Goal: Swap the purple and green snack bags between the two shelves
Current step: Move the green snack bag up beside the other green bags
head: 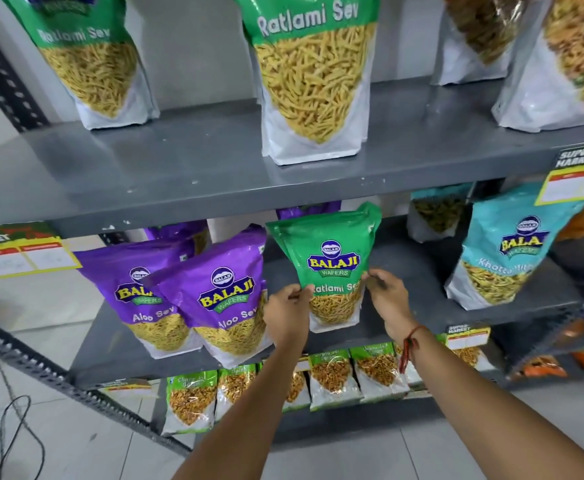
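Here both hands pinch the upright green bag (pixel 328 268), top upward

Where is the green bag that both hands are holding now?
In the head view, the green Ratlami Sev bag stands on the middle shelf, centre frame, right of the purple Aloo Sev bags, gripped by the left hand and right hand.
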Tool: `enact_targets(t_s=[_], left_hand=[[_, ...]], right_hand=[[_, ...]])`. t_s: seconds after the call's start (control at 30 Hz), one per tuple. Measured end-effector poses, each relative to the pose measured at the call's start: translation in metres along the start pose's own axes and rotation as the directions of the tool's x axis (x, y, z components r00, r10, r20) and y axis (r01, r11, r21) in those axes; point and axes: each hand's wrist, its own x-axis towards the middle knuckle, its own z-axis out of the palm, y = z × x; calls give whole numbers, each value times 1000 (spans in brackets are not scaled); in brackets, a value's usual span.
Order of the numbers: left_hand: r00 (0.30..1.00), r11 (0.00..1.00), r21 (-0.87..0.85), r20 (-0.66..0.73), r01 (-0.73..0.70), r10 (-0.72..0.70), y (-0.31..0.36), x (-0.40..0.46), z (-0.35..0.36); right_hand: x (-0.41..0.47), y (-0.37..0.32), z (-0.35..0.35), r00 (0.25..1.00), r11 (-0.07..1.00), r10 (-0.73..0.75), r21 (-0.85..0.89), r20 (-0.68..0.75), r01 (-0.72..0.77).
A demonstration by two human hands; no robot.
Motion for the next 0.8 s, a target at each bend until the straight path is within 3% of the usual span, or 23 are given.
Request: enact_targets(t_s=[0.33,0.53,0.8], left_hand=[[1000,997,-71,9,30,-29,4,-23,0],[997,992,-121,45,-49,54,20,-73,-29],[961,951,-186,-166,-249,219,59,-113,-131]], right_hand=[[-29,5,-20,989,992,-91,-92,-118,81],[-92,-5,-51,962,977,-203,-102,-184,187],[-172,-86,-36,865,884,-467,-71,-186,462]])
